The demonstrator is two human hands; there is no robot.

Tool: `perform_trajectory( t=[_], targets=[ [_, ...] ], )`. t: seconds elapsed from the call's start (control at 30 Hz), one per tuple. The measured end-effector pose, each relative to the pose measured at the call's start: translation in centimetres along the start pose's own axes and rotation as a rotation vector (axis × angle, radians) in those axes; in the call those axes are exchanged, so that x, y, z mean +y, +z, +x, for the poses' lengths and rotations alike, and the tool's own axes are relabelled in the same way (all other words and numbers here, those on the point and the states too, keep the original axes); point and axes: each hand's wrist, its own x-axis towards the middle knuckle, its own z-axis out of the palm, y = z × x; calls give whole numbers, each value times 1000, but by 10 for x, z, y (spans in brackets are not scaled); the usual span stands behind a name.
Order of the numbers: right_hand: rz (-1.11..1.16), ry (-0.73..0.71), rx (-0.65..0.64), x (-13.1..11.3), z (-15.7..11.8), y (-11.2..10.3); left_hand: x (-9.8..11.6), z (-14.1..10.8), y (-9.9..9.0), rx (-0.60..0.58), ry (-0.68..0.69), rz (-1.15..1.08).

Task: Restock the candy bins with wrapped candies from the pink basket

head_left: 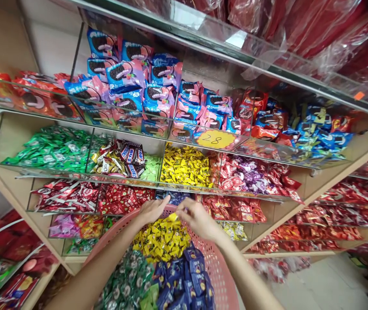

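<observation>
One yellow candy (172,217), long axis roughly sideways, points left, pinched by right hand (199,216); left hand (154,210) outstretched.

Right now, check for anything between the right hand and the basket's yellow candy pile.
Nothing visible is in the way. The right hand, a yellow candy at its fingertips, is by the far edge of the yellow pile; the left hand is to the side.

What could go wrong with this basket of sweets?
The yellow sweets heap up near the far rim of the pink basket, so a knock might tip some out. They also meet the green and dark blue ones with no divider, so the kinds could mix. The right hand has only a fingertip pinch on a yellow sweet, which may slip.
</observation>
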Motion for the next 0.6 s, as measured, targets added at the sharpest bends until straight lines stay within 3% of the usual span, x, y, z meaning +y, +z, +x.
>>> perform_trajectory(
  t=[0.1, 0.27, 0.6],
  targets=[
    [22, 8, -205, 9, -2, 46, -3, 3, 3, -12, -27, 20],
    [-45, 85, -219, 24, 11, 100, -5, 5, 5, 3, -18, 10],
    [-61, 203, -101, 37, 13, 106, -6, 6, 5, -1, -8, 3]
  ],
)
